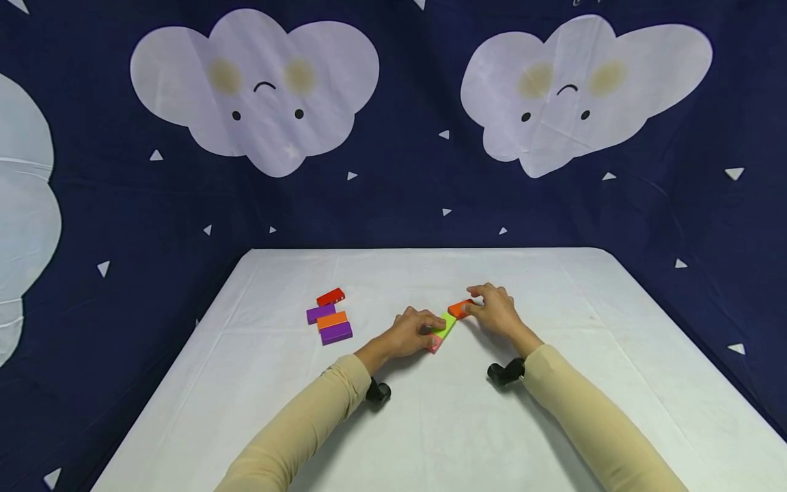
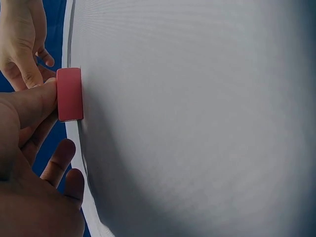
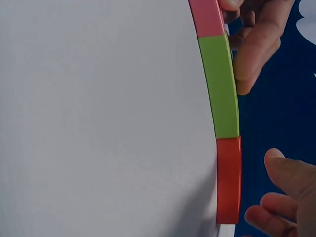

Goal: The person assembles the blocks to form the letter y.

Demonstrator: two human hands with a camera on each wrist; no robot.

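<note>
A pink block (image 3: 207,19), a lime green block (image 3: 220,86) and an orange-red block (image 3: 229,180) lie end to end in a slightly bent row on the white table. My left hand (image 1: 410,332) grips the row's near end, its thumb at the pink block and its index finger on the green block. In the left wrist view the pink block's end face shows beside the thumb. At the row's far end is my right hand (image 1: 494,311), thumb and fingers spread around the orange-red block. The right wrist view shows those fingers slightly apart from it.
Left on the white table (image 1: 246,410) lies a group of blocks: a red block (image 1: 330,296) with white dots, a purple block (image 1: 321,313), an orange block (image 1: 333,320) and another purple block (image 1: 336,333). A dark blue curtain (image 1: 406,191) with clouds hangs behind.
</note>
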